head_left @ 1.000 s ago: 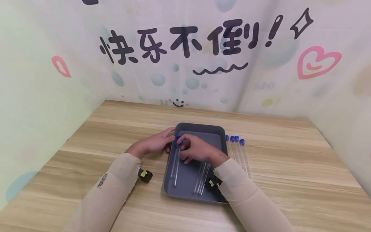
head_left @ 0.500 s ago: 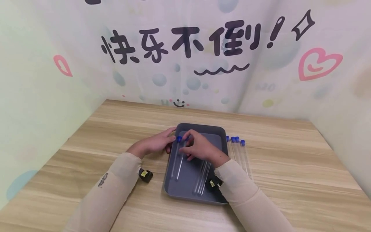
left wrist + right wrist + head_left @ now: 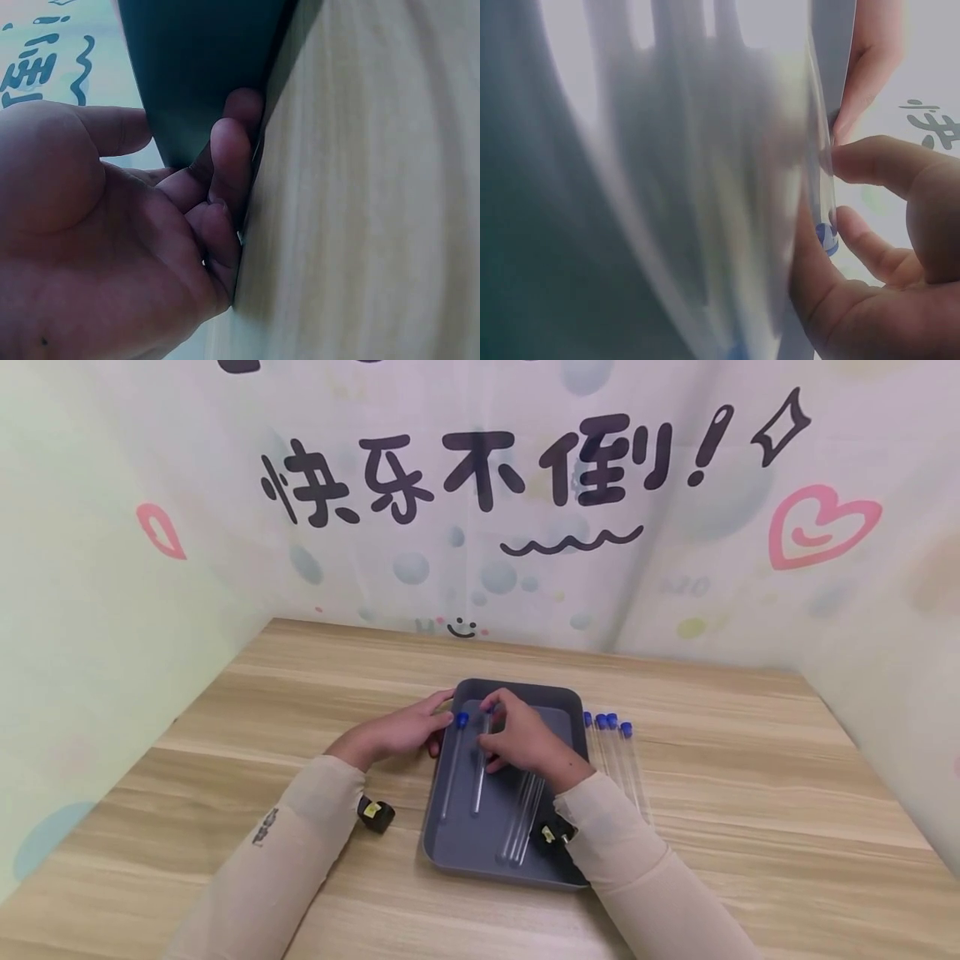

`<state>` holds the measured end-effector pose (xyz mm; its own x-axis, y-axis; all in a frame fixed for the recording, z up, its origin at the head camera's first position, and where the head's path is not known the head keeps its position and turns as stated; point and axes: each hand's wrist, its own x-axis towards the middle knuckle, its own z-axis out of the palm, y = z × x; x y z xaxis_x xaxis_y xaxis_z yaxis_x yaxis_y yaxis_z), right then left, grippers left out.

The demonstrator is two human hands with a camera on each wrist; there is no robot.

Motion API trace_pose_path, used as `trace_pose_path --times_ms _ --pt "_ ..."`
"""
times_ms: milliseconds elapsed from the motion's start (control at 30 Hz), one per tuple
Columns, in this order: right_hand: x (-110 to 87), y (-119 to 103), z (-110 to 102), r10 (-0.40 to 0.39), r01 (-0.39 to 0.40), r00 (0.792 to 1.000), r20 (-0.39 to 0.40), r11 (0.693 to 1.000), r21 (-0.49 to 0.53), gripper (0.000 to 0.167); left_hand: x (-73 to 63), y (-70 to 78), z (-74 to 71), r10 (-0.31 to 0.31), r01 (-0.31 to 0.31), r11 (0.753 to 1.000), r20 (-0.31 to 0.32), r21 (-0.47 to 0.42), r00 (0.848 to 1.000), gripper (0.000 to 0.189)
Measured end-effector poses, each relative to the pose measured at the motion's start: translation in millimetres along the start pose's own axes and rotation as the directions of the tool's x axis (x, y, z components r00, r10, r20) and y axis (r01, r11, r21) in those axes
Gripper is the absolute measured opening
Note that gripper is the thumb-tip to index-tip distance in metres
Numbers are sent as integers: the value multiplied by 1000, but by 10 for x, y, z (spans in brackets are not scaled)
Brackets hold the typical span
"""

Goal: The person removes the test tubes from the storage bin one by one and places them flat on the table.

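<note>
A dark grey tray sits on the wooden table. My left hand grips its left rim, thumb over the edge, and my fingers lie against the tray's outer wall. My right hand is over the tray and pinches the capped end of a clear test tube. In the right wrist view my fingertips hold that tube just by its blue cap. Another blue-capped tube lies along the tray's left side. Two more tubes lie at the tray's right.
Several blue-capped test tubes lie side by side on the table just right of the tray. Printed backdrop walls close in the table at the back and both sides. Bare wood spreads to the right and front.
My right hand has drawn the pinched tube to the right, away from the tube at the tray's left side. The left hand has stayed on the rim.
</note>
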<state>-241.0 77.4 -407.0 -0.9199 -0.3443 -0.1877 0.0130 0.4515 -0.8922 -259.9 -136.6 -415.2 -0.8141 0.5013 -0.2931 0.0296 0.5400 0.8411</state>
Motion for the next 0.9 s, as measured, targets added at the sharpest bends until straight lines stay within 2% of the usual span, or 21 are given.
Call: trace_pose_path --times_ms 333,533,767,900 --pt "-17 -17 -17 -18 17 999 -28 1000 -20 50 -7 2 -1 5 -5 1000 -1 5 1000 55" --pt "-36 -95 -24 -47 47 999 -15 999 -17 50 -9 3 -25 11 -11 1000 2 7 1000 55" --pt "-128 -225 -63 -57 56 998 -9 998 -30 49 -15 9 -20 28 -29 1000 5 12 1000 55" --pt "-202 -269 -104 -60 59 998 -15 997 -44 49 -13 1 -5 14 -14 1000 -1 20 1000 55"
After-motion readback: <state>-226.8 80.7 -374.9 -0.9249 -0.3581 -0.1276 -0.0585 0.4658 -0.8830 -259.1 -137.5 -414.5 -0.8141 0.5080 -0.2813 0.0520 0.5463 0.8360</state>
